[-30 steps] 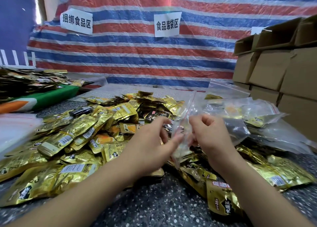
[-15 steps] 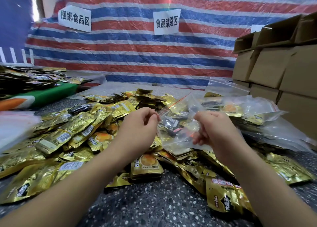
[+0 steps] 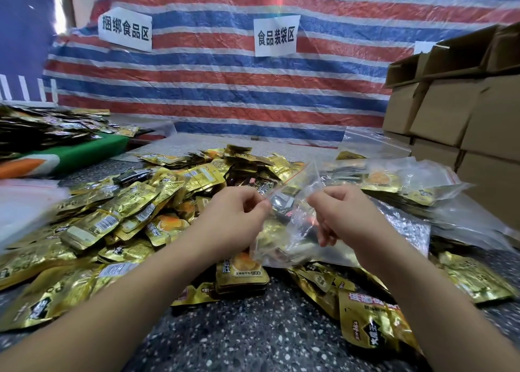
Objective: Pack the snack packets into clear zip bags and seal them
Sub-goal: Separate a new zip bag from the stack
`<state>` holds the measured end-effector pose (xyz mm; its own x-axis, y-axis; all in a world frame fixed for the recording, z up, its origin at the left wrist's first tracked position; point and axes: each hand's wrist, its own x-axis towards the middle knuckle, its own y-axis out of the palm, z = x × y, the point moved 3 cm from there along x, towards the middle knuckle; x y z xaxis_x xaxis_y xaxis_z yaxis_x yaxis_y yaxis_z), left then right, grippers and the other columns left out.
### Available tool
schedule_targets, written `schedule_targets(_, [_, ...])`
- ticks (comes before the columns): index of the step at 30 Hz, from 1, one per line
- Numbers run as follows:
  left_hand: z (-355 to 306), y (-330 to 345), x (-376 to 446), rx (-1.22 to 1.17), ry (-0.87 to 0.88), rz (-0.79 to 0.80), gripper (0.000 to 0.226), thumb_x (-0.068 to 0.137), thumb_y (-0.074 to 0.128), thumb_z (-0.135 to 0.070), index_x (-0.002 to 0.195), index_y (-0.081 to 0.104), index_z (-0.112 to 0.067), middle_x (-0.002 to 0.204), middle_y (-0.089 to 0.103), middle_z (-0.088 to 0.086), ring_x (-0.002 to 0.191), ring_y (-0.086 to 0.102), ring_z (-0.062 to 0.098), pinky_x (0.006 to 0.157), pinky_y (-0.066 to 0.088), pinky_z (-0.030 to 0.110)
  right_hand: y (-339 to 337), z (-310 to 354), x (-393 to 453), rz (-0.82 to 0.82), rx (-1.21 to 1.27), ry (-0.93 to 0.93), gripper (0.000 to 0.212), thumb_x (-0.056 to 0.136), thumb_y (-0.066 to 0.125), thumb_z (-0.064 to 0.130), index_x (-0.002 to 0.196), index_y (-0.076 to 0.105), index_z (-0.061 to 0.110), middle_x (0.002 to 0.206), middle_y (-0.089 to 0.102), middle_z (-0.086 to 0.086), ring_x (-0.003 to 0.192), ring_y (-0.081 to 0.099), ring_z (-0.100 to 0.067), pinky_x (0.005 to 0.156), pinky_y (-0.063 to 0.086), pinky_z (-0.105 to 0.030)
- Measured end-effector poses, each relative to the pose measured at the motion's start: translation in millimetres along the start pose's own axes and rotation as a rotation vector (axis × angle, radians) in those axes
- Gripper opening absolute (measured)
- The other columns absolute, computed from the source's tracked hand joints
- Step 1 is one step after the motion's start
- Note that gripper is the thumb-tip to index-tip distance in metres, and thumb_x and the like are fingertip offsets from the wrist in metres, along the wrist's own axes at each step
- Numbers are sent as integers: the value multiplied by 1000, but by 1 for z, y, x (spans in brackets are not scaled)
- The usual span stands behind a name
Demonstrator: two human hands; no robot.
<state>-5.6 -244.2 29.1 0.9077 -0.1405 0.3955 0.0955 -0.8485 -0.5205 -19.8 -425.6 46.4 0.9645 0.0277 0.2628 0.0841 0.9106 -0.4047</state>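
Note:
A clear zip bag (image 3: 292,225) with a red zip line hangs between my hands over the speckled table; its mouth faces up. My left hand (image 3: 239,217) pinches the bag's left top edge. My right hand (image 3: 340,217) pinches the right top edge. Whether any packets lie inside the bag is unclear. A big heap of gold snack packets (image 3: 135,211) covers the table left and behind. More gold packets (image 3: 365,326) lie near my right forearm.
Filled clear bags (image 3: 399,183) pile up at the right. Stacked cardboard boxes (image 3: 461,112) stand at the far right. A striped tarp (image 3: 225,76) with paper signs forms the back wall. Another packet heap (image 3: 42,127) sits on a green surface far left.
My hands have moved apart and upward, stretching the bag's top edge wider between them. One second ago they were close together at the bag's narrow side.

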Motion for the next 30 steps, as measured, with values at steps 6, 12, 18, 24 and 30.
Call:
schedule_targets(6, [0,-21,5,-26,-44,-152,25,98,56,-29,77,67,-21,66,68,1,52,55,14,53,45,31,-2,9,-4,80,134,-72,54,93,57,19,41,45,22,41,41,2,38,45,-16,59,46,-35])
schedule_targets(12, [8,-26,10,-19,-122,95,22,100,55,-21,80,66,-22,64,63,-7,46,49,3,47,43,17,-32,12,-4,-443,104,-274,37,92,59,45,78,60,11,81,61,-2,71,56,-15,63,45,-30])
schedule_targets(18, [2,-28,3,-199,-60,362,26,101,52,-18,79,65,-22,59,59,-11,51,51,5,49,42,15,-28,-5,3,-232,-448,-146,63,92,54,54,148,30,36,148,43,7,138,36,-21,112,33,-52])
schedule_targets(24, [-4,-39,1,-361,-32,574,21,92,58,-18,78,72,-24,69,62,-7,59,54,9,63,51,26,-17,-14,10,93,-203,-9,45,94,58,26,137,50,29,114,62,9,95,61,-4,73,48,-25])
schedule_targets(30, [3,-42,8,-397,-146,405,35,88,59,6,113,62,-20,92,70,5,70,60,21,63,54,31,-23,-16,10,25,81,83,12,95,58,3,86,66,2,57,57,-1,47,54,-13,49,49,-30])
